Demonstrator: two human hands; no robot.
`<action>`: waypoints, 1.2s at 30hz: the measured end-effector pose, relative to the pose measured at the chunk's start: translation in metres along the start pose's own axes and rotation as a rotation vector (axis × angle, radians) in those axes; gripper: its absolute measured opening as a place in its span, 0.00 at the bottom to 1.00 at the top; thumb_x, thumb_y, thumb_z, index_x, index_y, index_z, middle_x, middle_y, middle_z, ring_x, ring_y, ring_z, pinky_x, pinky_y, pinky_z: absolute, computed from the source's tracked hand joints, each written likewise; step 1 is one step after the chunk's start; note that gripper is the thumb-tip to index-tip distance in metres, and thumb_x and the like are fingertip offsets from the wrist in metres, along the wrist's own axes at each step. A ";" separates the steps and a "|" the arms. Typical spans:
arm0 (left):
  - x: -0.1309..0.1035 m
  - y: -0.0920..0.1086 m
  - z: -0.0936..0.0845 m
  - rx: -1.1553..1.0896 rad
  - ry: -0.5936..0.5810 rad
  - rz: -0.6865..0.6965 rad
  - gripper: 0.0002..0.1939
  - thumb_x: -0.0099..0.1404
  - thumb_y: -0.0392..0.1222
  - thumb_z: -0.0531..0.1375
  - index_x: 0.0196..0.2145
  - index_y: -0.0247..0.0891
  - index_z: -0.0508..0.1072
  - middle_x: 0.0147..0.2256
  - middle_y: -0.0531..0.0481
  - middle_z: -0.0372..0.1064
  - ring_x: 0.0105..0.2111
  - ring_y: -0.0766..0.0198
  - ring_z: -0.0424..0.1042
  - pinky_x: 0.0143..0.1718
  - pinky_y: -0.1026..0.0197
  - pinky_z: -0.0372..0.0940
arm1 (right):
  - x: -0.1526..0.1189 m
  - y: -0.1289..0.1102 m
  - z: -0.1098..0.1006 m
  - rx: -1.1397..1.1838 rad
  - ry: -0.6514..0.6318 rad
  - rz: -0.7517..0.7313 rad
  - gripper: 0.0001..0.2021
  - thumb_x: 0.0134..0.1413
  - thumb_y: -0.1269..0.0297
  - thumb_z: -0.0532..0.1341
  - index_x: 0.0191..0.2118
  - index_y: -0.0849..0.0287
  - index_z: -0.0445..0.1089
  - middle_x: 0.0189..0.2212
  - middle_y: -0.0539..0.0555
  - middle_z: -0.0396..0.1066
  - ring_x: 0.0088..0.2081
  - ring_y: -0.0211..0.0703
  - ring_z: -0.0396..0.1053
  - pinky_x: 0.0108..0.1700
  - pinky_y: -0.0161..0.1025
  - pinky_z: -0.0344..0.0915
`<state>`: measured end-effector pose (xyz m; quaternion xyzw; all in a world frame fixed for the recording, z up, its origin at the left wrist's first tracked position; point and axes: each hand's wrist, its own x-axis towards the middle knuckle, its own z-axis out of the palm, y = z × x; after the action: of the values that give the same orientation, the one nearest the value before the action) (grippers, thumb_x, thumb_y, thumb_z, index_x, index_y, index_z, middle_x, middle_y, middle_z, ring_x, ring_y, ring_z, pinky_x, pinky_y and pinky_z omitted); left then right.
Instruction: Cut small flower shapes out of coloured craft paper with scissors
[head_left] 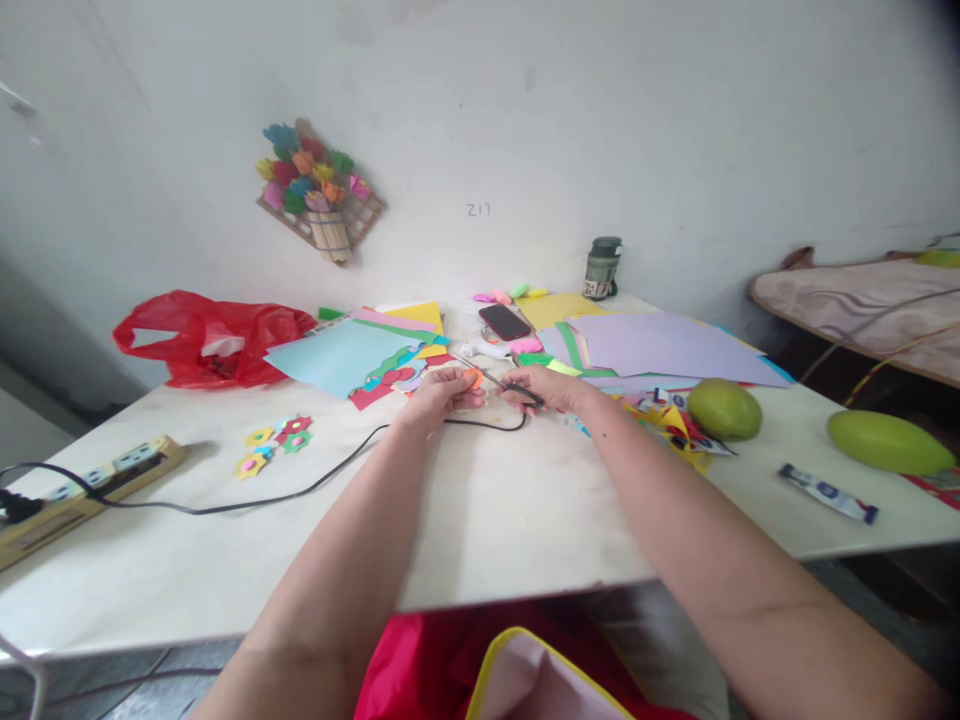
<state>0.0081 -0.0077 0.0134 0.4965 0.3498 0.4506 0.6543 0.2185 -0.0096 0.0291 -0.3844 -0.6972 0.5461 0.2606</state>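
Note:
Between the fingers of my left hand (448, 392) is a small piece of orange paper (472, 377). My right hand (544, 388) grips dark-handled scissors (528, 394), their blades pointing left towards the orange paper. Whether the blades touch the paper I cannot tell. Just beyond my hands lies a white glue gun (486, 350), its black cord (300, 494) running left across the table. Coloured paper scraps (394, 375) lie beside my left hand. Several paper flowers (292, 440) with coloured centres rest farther left on the white table (517, 520).
A power strip (90, 490) and a red plastic bag (217, 345) are at left. Behind lie a phone (504, 322) and lilac paper sheets (660, 345), with a green bottle (602, 268) near the wall. Two green fruits (724, 409) and a wrapper (828, 493) sit at right.

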 end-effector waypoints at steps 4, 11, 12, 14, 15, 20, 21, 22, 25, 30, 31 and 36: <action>-0.001 0.001 0.001 -0.010 -0.004 -0.015 0.11 0.53 0.37 0.67 0.26 0.32 0.68 0.25 0.45 0.74 0.22 0.63 0.75 0.29 0.63 0.71 | -0.001 -0.002 0.001 0.029 -0.014 -0.004 0.06 0.47 0.66 0.56 0.23 0.60 0.63 0.15 0.45 0.57 0.16 0.30 0.55 0.17 0.30 0.53; -0.002 0.002 0.001 -0.012 -0.003 -0.016 0.10 0.53 0.38 0.67 0.27 0.32 0.69 0.25 0.44 0.74 0.22 0.63 0.75 0.28 0.63 0.71 | 0.002 0.004 -0.002 0.049 -0.028 -0.019 0.05 0.46 0.67 0.55 0.25 0.61 0.65 0.16 0.45 0.58 0.16 0.30 0.54 0.17 0.30 0.53; -0.002 0.002 0.001 -0.013 -0.007 -0.018 0.11 0.53 0.38 0.68 0.27 0.32 0.69 0.25 0.45 0.74 0.22 0.63 0.75 0.28 0.63 0.71 | 0.002 0.004 -0.002 0.047 -0.029 -0.021 0.05 0.46 0.66 0.55 0.25 0.61 0.65 0.16 0.45 0.58 0.16 0.30 0.54 0.17 0.30 0.53; -0.001 0.001 0.001 -0.013 -0.018 -0.022 0.11 0.53 0.38 0.68 0.27 0.32 0.69 0.25 0.44 0.75 0.22 0.63 0.75 0.29 0.63 0.72 | 0.002 0.004 -0.002 0.042 -0.026 -0.018 0.04 0.45 0.66 0.56 0.25 0.60 0.64 0.16 0.45 0.58 0.16 0.30 0.55 0.17 0.30 0.52; -0.001 0.001 0.000 -0.012 -0.021 -0.023 0.11 0.53 0.38 0.68 0.27 0.32 0.69 0.25 0.44 0.75 0.23 0.63 0.75 0.29 0.62 0.72 | 0.002 0.004 -0.002 0.040 -0.027 -0.020 0.04 0.45 0.66 0.56 0.25 0.60 0.64 0.15 0.45 0.58 0.16 0.30 0.55 0.17 0.30 0.52; 0.000 -0.001 -0.001 -0.007 -0.029 -0.014 0.11 0.53 0.38 0.67 0.25 0.33 0.67 0.26 0.44 0.75 0.24 0.61 0.76 0.31 0.62 0.72 | 0.002 0.005 -0.002 0.024 -0.030 -0.035 0.04 0.44 0.66 0.55 0.25 0.60 0.64 0.16 0.45 0.58 0.16 0.29 0.55 0.17 0.29 0.52; 0.000 -0.001 -0.001 -0.008 -0.027 -0.011 0.12 0.53 0.37 0.67 0.25 0.33 0.66 0.26 0.44 0.75 0.24 0.61 0.76 0.31 0.62 0.72 | 0.002 0.005 -0.002 0.016 -0.023 -0.026 0.04 0.44 0.66 0.55 0.25 0.60 0.64 0.16 0.45 0.59 0.15 0.29 0.56 0.17 0.29 0.52; 0.000 0.000 -0.001 -0.009 -0.025 -0.008 0.12 0.53 0.37 0.67 0.25 0.33 0.66 0.26 0.44 0.75 0.24 0.62 0.76 0.31 0.62 0.72 | 0.002 0.005 -0.002 0.011 -0.018 -0.018 0.05 0.45 0.65 0.55 0.25 0.60 0.64 0.16 0.45 0.59 0.15 0.29 0.56 0.16 0.29 0.51; -0.001 0.000 0.001 -0.010 -0.011 -0.010 0.11 0.52 0.36 0.68 0.26 0.33 0.67 0.25 0.45 0.75 0.24 0.63 0.76 0.31 0.63 0.71 | 0.001 0.004 -0.002 0.019 -0.024 -0.015 0.06 0.46 0.65 0.54 0.23 0.60 0.62 0.16 0.45 0.57 0.15 0.30 0.55 0.17 0.29 0.52; -0.002 0.001 0.002 0.013 0.008 -0.014 0.11 0.54 0.39 0.67 0.28 0.32 0.68 0.25 0.45 0.74 0.23 0.63 0.75 0.29 0.62 0.71 | 0.000 0.002 -0.001 0.006 -0.026 -0.013 0.04 0.46 0.67 0.55 0.25 0.60 0.64 0.16 0.45 0.57 0.16 0.30 0.55 0.17 0.29 0.52; -0.001 0.001 0.002 0.014 0.007 -0.011 0.12 0.53 0.39 0.68 0.28 0.32 0.68 0.25 0.45 0.74 0.23 0.63 0.75 0.30 0.62 0.71 | 0.000 0.002 -0.001 -0.003 -0.021 -0.009 0.04 0.46 0.68 0.55 0.25 0.60 0.64 0.16 0.45 0.57 0.16 0.30 0.55 0.17 0.29 0.52; -0.001 0.000 0.001 0.000 0.001 0.010 0.12 0.51 0.39 0.69 0.28 0.31 0.70 0.28 0.45 0.75 0.25 0.62 0.76 0.33 0.61 0.72 | -0.001 0.000 0.000 -0.052 0.005 0.006 0.03 0.46 0.69 0.55 0.25 0.60 0.64 0.15 0.46 0.60 0.16 0.31 0.57 0.17 0.29 0.53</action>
<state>0.0088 -0.0085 0.0132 0.4979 0.3478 0.4542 0.6518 0.2192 -0.0107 0.0294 -0.3948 -0.7093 0.5275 0.2506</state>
